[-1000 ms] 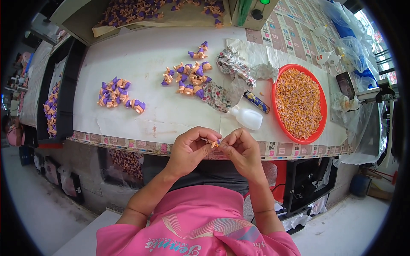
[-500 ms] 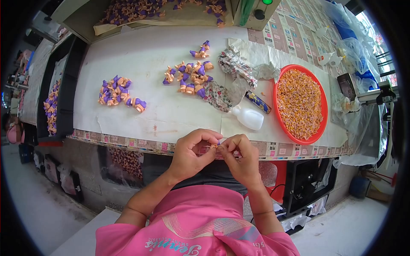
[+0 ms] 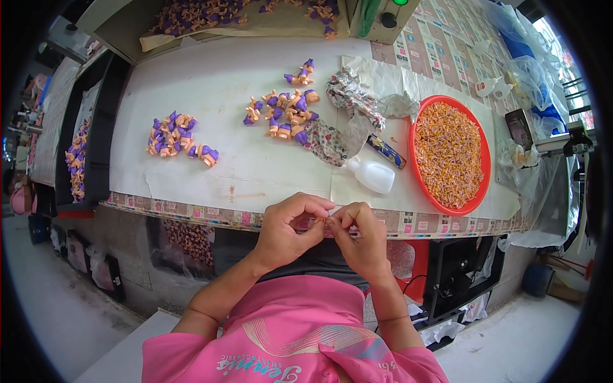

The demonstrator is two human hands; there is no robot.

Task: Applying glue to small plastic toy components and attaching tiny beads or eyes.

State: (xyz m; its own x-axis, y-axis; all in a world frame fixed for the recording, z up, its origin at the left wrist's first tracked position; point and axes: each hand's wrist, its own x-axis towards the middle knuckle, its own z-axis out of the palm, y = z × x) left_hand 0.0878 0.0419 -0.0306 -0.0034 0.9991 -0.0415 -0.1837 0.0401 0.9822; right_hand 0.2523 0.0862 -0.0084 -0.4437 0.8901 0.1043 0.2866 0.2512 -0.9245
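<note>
My left hand (image 3: 286,231) and my right hand (image 3: 361,237) meet at the table's front edge, fingertips pinched together. Between them is a small toy part (image 3: 321,219), mostly covered by the fingers; only a bit of orange shows. Beyond the hands, a cluster of purple-and-peach toy figures (image 3: 295,113) lies on the white table sheet. Farther left sits another small heap of the same figures (image 3: 171,135). At the right stands a red basin (image 3: 416,167) filled with tiny yellow, orange and pale pieces (image 3: 449,156).
A white plastic bottle (image 3: 373,177) lies near a dark blue tube-shaped pack (image 3: 385,152) and a crumpled floral cloth (image 3: 348,96). At the back is an open box (image 3: 185,43) with many figures. A black tray (image 3: 102,140) stands left, a phone (image 3: 518,129) right.
Both hands stay in nearly the same place, fingertips shifting slightly. The purple bit that showed between them is now hidden by the fingers.
</note>
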